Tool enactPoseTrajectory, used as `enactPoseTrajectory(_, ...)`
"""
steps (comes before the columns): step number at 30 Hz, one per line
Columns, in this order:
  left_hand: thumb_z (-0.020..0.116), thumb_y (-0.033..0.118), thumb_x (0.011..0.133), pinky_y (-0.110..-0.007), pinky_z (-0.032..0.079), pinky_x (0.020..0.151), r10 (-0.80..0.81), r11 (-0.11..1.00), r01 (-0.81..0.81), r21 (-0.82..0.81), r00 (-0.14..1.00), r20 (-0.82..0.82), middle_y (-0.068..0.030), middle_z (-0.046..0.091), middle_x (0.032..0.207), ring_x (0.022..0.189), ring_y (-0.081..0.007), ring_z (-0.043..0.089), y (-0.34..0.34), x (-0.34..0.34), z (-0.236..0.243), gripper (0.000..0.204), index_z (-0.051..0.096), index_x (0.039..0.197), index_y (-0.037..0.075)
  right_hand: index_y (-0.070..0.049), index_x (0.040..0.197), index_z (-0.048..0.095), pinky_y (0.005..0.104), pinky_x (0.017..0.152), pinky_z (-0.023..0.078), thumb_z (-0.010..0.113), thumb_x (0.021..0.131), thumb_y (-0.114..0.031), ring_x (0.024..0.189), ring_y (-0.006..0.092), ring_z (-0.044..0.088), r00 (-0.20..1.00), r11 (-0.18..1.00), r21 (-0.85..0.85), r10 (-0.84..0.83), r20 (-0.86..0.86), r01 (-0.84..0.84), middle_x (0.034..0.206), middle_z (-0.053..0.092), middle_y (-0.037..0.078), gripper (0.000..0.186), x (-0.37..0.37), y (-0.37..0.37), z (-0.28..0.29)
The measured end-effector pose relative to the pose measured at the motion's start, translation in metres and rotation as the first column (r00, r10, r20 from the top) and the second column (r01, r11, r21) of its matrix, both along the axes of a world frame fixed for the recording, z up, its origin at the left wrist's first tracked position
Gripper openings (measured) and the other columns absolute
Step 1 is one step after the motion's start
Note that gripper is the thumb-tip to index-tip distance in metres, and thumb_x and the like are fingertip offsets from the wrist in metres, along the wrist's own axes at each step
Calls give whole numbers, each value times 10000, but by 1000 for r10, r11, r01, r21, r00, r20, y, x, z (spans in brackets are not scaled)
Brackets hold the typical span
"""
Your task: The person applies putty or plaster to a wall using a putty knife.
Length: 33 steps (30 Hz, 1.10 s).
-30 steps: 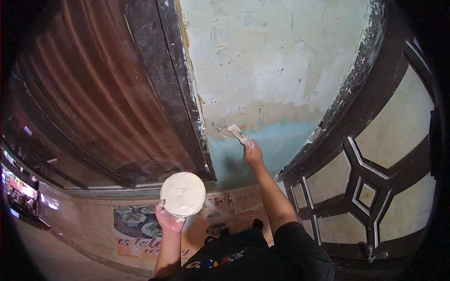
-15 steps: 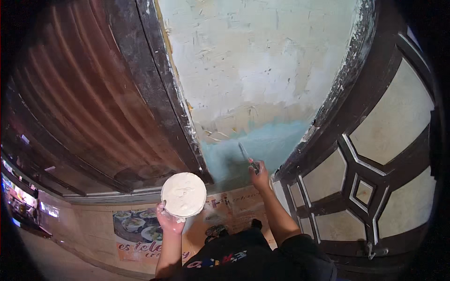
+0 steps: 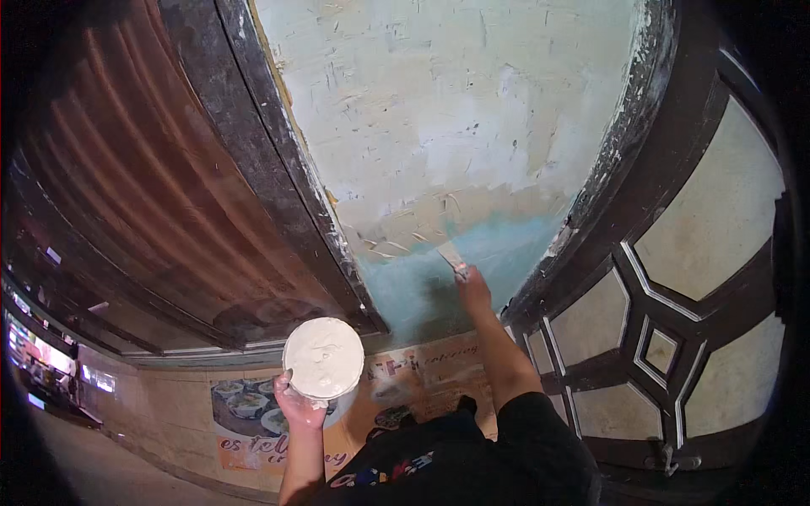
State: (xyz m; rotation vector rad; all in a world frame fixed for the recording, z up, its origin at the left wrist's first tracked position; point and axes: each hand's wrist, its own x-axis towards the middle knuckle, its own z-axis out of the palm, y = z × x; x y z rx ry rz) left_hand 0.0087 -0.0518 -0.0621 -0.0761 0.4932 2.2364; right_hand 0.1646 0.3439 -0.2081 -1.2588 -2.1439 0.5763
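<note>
My left hand (image 3: 299, 405) grips a round tub of off-white putty (image 3: 325, 357) by its near left side, with smears of putty on the fingers. The putty fills the tub's top almost flat. In my right hand (image 3: 474, 289), closed around the handle, is a putty knife (image 3: 450, 253). Its blade points up and left, at the lower part of the wall (image 3: 439, 126). There the beige coating meets a bare blue-green band (image 3: 506, 249). Thin raised ridges of putty (image 3: 390, 246) lie left of the blade. Whether the blade's tip touches the wall, I cannot tell.
A dark wooden frame with a brown curtain (image 3: 152, 185) flanks the wall on the left. To the right stands a dark panelled door (image 3: 624, 278) with a metal handle (image 3: 669, 460). A printed banner (image 3: 447, 363) covers the floor by my feet.
My right hand has moved slightly up along the wall, and the knife's blade now shows its broad face. The tub, still in my left hand, sits slightly lower and further left in view.
</note>
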Motion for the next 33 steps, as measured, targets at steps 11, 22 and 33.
enactPoseTrajectory(11, 499, 244, 779, -508, 382, 1017, -20, 1000, 20, 8, 1000, 15, -188, 491, 1327, 1194, -361, 486, 39, 16, 6, 591, 440, 1312, -5, -58, 1071, 474, 492, 735, 467, 582, 852, -307, 910, 394, 577, 999, 999, 37, -7, 47, 5, 956, 584, 184, 349, 5, 28, 35)
enactPoseTrajectory(22, 474, 247, 817, -503, 381, 1021, -43, 995, 45, 86, 999, -21, -191, 504, 1311, 1182, -356, 500, 74, 43, 10, 554, 444, 1305, -12, -39, 1003, 471, 521, 693, 452, 572, 863, -228, 841, 426, 581, 986, 974, 174, 157, -61, -145, 911, 588, 203, 256, 35, 43, 54)
enactPoseTrajectory(33, 469, 248, 810, -504, 366, 1033, -52, 995, 50, 84, 998, 22, -189, 487, 1333, 1204, -356, 484, 120, 71, 7, 569, 435, 1317, -8, -21, 1092, 452, 519, 730, 473, 546, 887, -285, 842, 453, 584, 989, 981, 128, 149, -5, -147, 949, 600, 235, 348, 81, 68, 16)
